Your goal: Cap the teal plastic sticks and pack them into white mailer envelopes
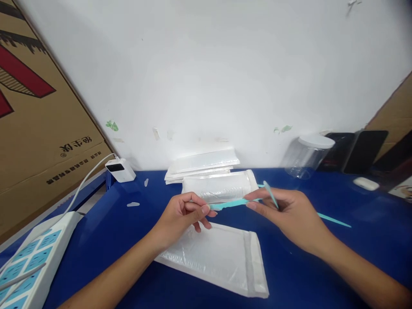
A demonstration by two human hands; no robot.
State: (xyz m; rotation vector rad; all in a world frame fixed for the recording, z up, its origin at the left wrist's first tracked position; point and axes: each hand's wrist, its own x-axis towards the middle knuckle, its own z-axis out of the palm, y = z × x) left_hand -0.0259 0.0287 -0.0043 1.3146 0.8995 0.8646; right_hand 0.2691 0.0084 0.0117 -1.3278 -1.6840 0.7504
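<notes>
My left hand (185, 212) and my right hand (283, 210) hold a thin teal strip (230, 203) between them, each pinching one end above the blue table (128, 231). The right hand also carries a second teal strip (271, 194) that sticks up past its fingers. A white bubble mailer (222, 257) lies flat on the table right below the hands. Behind them lies another white padded mailer (222, 186), and a small stack of the same mailers (202, 163) rests against the wall.
One more teal strip (334, 220) lies on the table to the right. A clear plastic jar with white lid (307, 156), dark phones (357, 152) and a white case (366, 183) stand at the back right. A power strip (30, 257), white charger (120, 170) and cardboard box (38, 120) sit left.
</notes>
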